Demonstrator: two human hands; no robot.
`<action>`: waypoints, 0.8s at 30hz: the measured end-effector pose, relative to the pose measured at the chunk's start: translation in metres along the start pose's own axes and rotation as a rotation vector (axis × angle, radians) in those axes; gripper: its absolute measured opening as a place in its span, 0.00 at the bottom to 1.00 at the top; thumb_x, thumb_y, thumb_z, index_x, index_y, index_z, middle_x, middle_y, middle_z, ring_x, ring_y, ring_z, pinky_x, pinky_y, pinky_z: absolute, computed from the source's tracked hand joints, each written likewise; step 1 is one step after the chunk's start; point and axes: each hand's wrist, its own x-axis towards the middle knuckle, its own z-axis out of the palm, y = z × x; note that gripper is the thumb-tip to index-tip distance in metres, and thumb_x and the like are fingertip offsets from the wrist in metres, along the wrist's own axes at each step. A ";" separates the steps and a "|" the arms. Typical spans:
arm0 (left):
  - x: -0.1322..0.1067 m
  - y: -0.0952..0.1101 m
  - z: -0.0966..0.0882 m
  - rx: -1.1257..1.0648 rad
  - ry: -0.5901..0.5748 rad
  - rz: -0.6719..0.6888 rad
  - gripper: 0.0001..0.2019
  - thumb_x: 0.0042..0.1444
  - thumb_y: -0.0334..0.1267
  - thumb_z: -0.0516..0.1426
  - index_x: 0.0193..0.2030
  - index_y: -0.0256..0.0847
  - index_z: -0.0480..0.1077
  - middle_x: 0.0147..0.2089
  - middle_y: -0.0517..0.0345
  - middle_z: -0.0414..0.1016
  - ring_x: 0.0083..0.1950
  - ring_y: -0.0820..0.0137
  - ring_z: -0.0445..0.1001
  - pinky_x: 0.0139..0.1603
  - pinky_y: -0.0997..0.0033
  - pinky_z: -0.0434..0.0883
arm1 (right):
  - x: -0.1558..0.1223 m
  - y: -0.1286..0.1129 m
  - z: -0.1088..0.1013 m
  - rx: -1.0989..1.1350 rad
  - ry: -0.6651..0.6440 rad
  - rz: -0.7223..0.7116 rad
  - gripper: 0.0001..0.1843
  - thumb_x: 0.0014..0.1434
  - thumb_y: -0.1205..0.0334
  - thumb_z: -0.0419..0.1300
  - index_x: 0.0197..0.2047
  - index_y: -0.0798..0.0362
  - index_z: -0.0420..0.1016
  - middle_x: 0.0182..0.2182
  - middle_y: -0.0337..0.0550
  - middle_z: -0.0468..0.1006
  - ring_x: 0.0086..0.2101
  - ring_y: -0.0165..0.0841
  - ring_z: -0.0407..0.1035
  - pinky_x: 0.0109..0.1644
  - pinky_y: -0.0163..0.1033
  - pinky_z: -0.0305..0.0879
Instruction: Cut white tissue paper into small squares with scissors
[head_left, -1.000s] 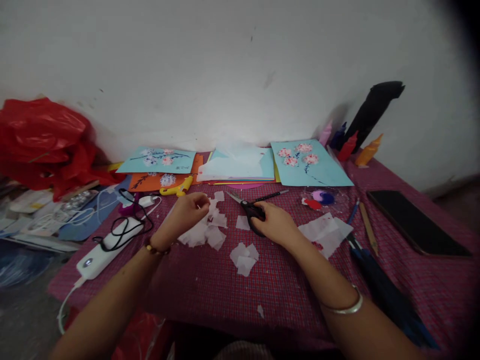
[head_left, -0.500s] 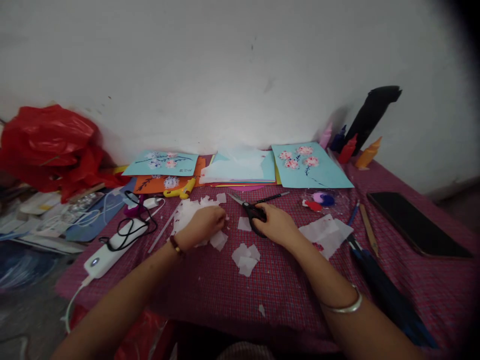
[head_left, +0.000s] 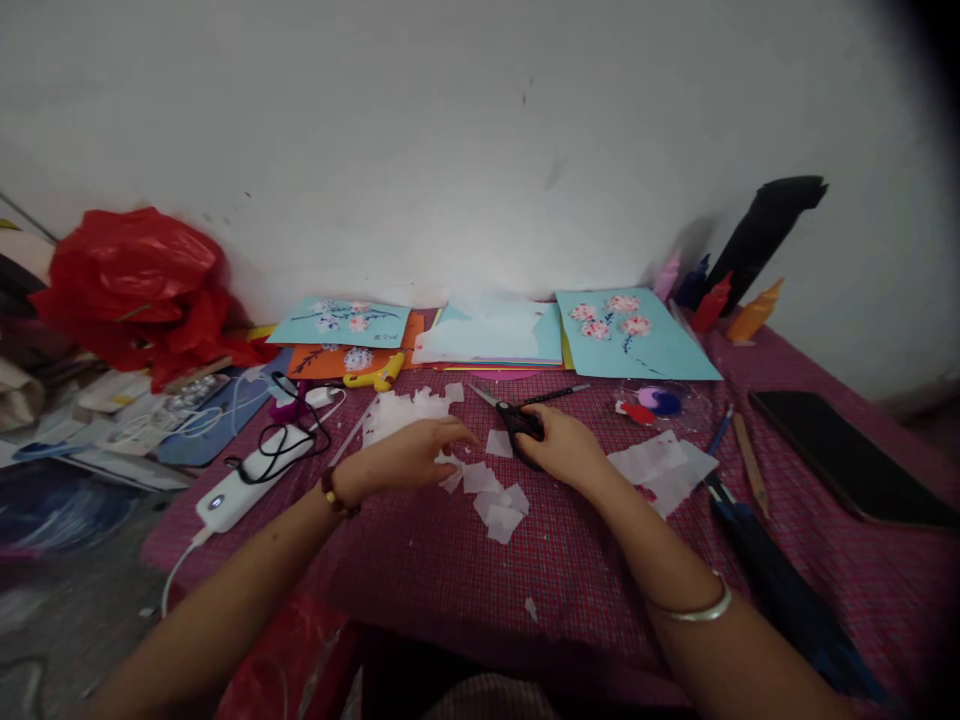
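Observation:
My left hand [head_left: 405,455] hovers at the pile of torn white paper [head_left: 409,408], its fingers apart and nothing visible between them. Part of the pile is hidden beneath it. My right hand [head_left: 566,445] is closed round the handles of black scissors [head_left: 514,418], whose blades point up and left on the cloth. A square of white paper [head_left: 499,443] lies just left of the scissor handles. Nearer to me, several overlapping cut paper pieces [head_left: 501,510] form a small group. Larger white sheets [head_left: 660,465] rest right of my right hand.
Blue cards with blossom pictures [head_left: 637,335] and a paper stack [head_left: 487,335] line the wall. A yellow glue gun [head_left: 375,375], white power bank [head_left: 251,480] and cable lie left. Paint bottles [head_left: 757,312], a phone [head_left: 847,455] and a folded dark umbrella [head_left: 787,590] are right.
My left hand has opened from a closed pose and moved slightly toward the cut pieces. Paper pieces near it now reach the small group. My right hand stays on the scissors; the view has shifted.

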 end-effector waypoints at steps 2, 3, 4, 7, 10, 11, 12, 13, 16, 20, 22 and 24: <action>0.001 -0.011 0.003 0.160 -0.022 -0.029 0.29 0.47 0.25 0.55 0.58 0.43 0.67 0.51 0.52 0.73 0.47 0.66 0.74 0.48 0.68 0.69 | 0.000 0.001 0.000 -0.001 -0.001 0.002 0.23 0.57 0.57 0.57 0.55 0.52 0.71 0.49 0.50 0.80 0.46 0.44 0.74 0.47 0.43 0.66; 0.002 -0.016 0.005 0.212 -0.029 -0.050 0.32 0.46 0.24 0.54 0.60 0.43 0.65 0.51 0.52 0.72 0.46 0.66 0.74 0.48 0.68 0.69 | 0.000 0.001 0.001 -0.001 -0.002 0.003 0.23 0.57 0.57 0.57 0.55 0.52 0.71 0.49 0.50 0.80 0.46 0.44 0.75 0.47 0.43 0.66; 0.002 -0.020 0.008 0.239 -0.032 -0.071 0.33 0.45 0.24 0.54 0.61 0.44 0.64 0.51 0.52 0.72 0.46 0.65 0.74 0.47 0.69 0.69 | 0.001 0.002 0.001 0.000 -0.004 0.001 0.23 0.57 0.57 0.57 0.55 0.52 0.71 0.48 0.50 0.80 0.46 0.43 0.75 0.47 0.43 0.66; 0.004 -0.025 0.016 0.197 -0.021 -0.147 0.23 0.47 0.26 0.54 0.52 0.42 0.70 0.43 0.55 0.74 0.40 0.66 0.74 0.39 0.72 0.67 | 0.002 0.003 0.002 0.002 -0.010 -0.007 0.23 0.57 0.57 0.57 0.55 0.51 0.72 0.49 0.49 0.80 0.45 0.42 0.75 0.47 0.43 0.66; 0.003 -0.025 0.021 0.126 -0.028 -0.198 0.07 0.47 0.29 0.54 0.32 0.41 0.71 0.27 0.62 0.71 0.27 0.71 0.68 0.28 0.74 0.61 | 0.002 0.003 0.002 -0.001 -0.010 -0.005 0.23 0.57 0.58 0.57 0.55 0.52 0.71 0.49 0.50 0.80 0.46 0.43 0.75 0.47 0.43 0.66; 0.002 -0.025 0.021 0.114 -0.026 -0.200 0.05 0.46 0.28 0.54 0.28 0.41 0.69 0.24 0.63 0.68 0.25 0.72 0.65 0.26 0.74 0.58 | 0.003 0.003 0.002 -0.001 -0.010 -0.003 0.23 0.57 0.58 0.57 0.55 0.53 0.71 0.49 0.50 0.80 0.46 0.43 0.75 0.47 0.43 0.66; 0.001 -0.025 0.020 0.106 -0.018 -0.198 0.04 0.45 0.28 0.54 0.25 0.40 0.66 0.22 0.64 0.66 0.23 0.73 0.63 0.24 0.74 0.56 | 0.003 0.004 0.002 0.001 -0.011 -0.001 0.23 0.57 0.58 0.57 0.55 0.53 0.71 0.49 0.50 0.80 0.46 0.43 0.75 0.48 0.43 0.66; -0.001 -0.025 0.018 0.098 -0.004 -0.201 0.04 0.44 0.28 0.53 0.23 0.40 0.64 0.21 0.65 0.64 0.23 0.74 0.61 0.24 0.74 0.54 | 0.003 0.004 0.002 0.005 -0.014 0.001 0.23 0.57 0.58 0.57 0.55 0.52 0.71 0.49 0.50 0.80 0.46 0.43 0.75 0.48 0.43 0.66; -0.012 -0.030 0.000 0.080 0.070 -0.233 0.04 0.45 0.29 0.52 0.23 0.40 0.62 0.21 0.65 0.62 0.23 0.75 0.59 0.24 0.75 0.53 | 0.003 0.004 0.002 0.022 -0.019 0.006 0.23 0.56 0.58 0.57 0.56 0.52 0.71 0.50 0.50 0.79 0.47 0.43 0.75 0.48 0.43 0.66; -0.028 -0.048 -0.042 0.100 0.205 -0.328 0.03 0.48 0.32 0.52 0.25 0.39 0.63 0.23 0.64 0.63 0.25 0.74 0.61 0.26 0.75 0.55 | 0.002 0.004 0.003 0.049 -0.015 0.012 0.24 0.56 0.57 0.58 0.56 0.52 0.72 0.51 0.50 0.79 0.48 0.46 0.74 0.49 0.46 0.66; -0.034 -0.056 -0.057 0.125 0.238 -0.399 0.03 0.49 0.33 0.53 0.29 0.38 0.66 0.25 0.62 0.65 0.26 0.73 0.64 0.26 0.75 0.57 | 0.002 0.005 0.003 0.071 -0.010 0.015 0.23 0.55 0.58 0.58 0.55 0.52 0.72 0.50 0.50 0.80 0.48 0.47 0.74 0.49 0.46 0.66; -0.036 -0.057 -0.063 0.192 0.267 -0.459 0.10 0.50 0.33 0.53 0.40 0.36 0.70 0.29 0.59 0.70 0.28 0.70 0.67 0.29 0.73 0.60 | 0.003 0.006 0.003 0.103 0.004 0.023 0.23 0.55 0.58 0.58 0.54 0.52 0.73 0.49 0.49 0.80 0.47 0.46 0.75 0.49 0.46 0.67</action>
